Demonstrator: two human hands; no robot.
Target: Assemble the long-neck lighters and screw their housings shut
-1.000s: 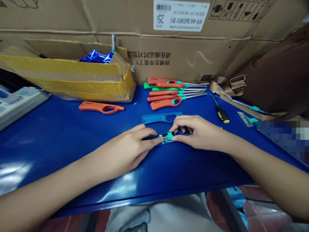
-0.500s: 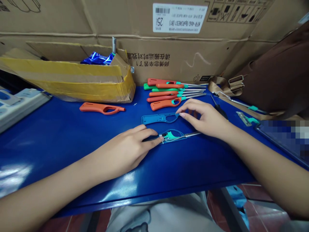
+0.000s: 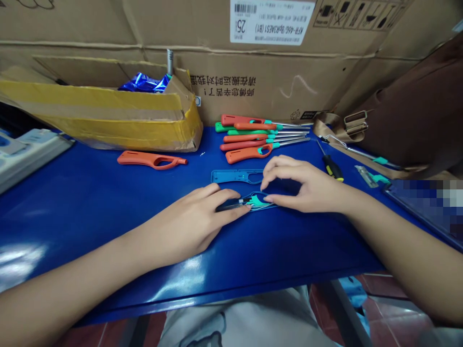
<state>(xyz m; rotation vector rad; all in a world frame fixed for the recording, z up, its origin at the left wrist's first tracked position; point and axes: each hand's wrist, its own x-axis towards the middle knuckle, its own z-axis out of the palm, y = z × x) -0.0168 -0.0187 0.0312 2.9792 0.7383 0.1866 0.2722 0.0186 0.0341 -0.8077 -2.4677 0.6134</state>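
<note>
On the blue table lies an opened blue lighter (image 3: 257,201), its inner parts showing: a turquoise trigger, thin wires and a dark piece. My left hand (image 3: 208,212) is closed on its handle end, with thumb and fingertips at its two edges; the palm hides part of that handle. My right hand (image 3: 298,185) curves over the front end, thumb at the trigger opening and fingers apart from the thumb. Its fingers cover the lighter's metal tube. Just beyond lies the matching blue half shell (image 3: 231,176), its front end hidden behind my right fingers.
Several red, orange and green lighters (image 3: 249,140) lie piled at the back. An orange lighter shell (image 3: 152,159) is at left, before a taped cardboard box (image 3: 144,127). A screwdriver (image 3: 332,166) and a clear fuel tank (image 3: 366,176) lie at right. A power strip (image 3: 32,149) sits far left.
My right hand has moved from the front end of the blue half shell down toward the opened lighter's trigger. The left hand stays on the handle, its fingertips shifted slightly right.
</note>
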